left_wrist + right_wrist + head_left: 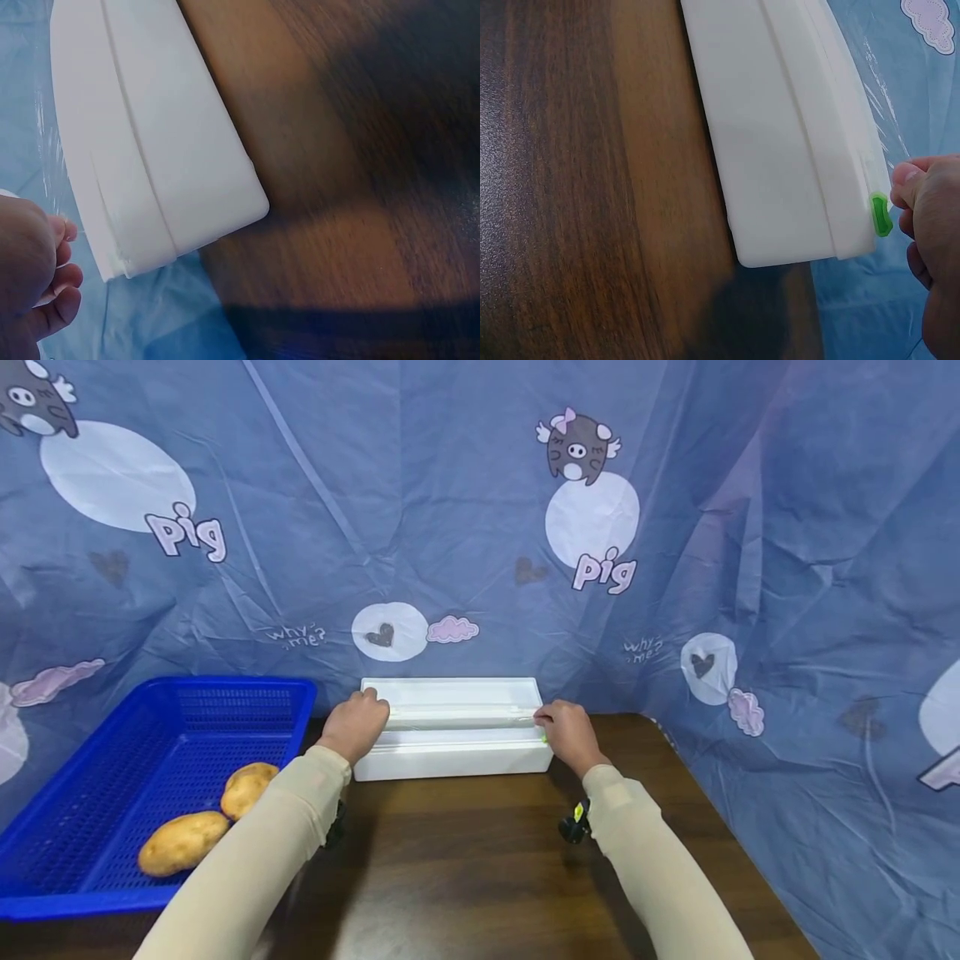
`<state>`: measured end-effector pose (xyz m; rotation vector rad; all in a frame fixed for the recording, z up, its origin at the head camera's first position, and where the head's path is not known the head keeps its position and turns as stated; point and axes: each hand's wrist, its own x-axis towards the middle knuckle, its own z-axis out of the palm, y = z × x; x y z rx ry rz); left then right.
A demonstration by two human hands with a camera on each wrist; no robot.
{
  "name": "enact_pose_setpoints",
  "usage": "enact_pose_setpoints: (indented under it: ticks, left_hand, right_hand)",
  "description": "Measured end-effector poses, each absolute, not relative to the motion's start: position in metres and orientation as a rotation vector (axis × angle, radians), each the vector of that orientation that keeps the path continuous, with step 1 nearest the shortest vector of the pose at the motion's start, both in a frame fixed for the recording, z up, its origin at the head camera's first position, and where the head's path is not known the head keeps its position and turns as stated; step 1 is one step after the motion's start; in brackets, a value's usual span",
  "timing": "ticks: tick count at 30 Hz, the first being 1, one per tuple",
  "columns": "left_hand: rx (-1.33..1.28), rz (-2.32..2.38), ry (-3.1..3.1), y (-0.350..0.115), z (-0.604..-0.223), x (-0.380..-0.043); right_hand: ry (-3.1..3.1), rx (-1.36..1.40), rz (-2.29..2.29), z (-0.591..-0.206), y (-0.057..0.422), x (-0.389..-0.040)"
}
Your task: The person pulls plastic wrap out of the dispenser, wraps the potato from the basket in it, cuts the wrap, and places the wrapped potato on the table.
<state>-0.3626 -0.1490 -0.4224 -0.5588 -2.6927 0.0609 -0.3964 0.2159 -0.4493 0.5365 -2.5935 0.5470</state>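
A long white cling film dispenser stands on the table, its lid raised at the back. Clear cling film stretches along its upper edge and catches the light. At the dispenser's left end, my left hand pinches the film between thumb and fingers, the other fingers curled. My right hand pinches the film's other corner at the right end. Beside those fingertips, a green slider sits on the dispenser's edge.
To the left is a blue plastic basket with two potatoes inside, close to the left forearm. A blue printed cloth hangs behind the dark wooden table. A small black device is strapped at each wrist.
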Motion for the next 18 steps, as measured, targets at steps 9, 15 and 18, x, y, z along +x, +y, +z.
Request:
enact_pose_setpoints:
  ticks: [9, 15, 18]
  left_hand:
    - [-0.571, 0.08, -2.662, -0.1513, -0.4183, -0.3649]
    - [-0.566, 0.079, -2.647, -0.1497, -0.4155, -0.3641]
    - [-0.559, 0.068, -2.638, -0.1499, -0.4135, -0.3635]
  right_hand:
    - [-2.597, 0.515, 0.536, -0.4448, 0.2151, -0.3941]
    - [-2.588, 0.513, 0.537, -0.4423, 0.2167, -0.3937]
    - [-2.582, 0.52, 0.524, -0.4407, 0.2175, -0.3941]
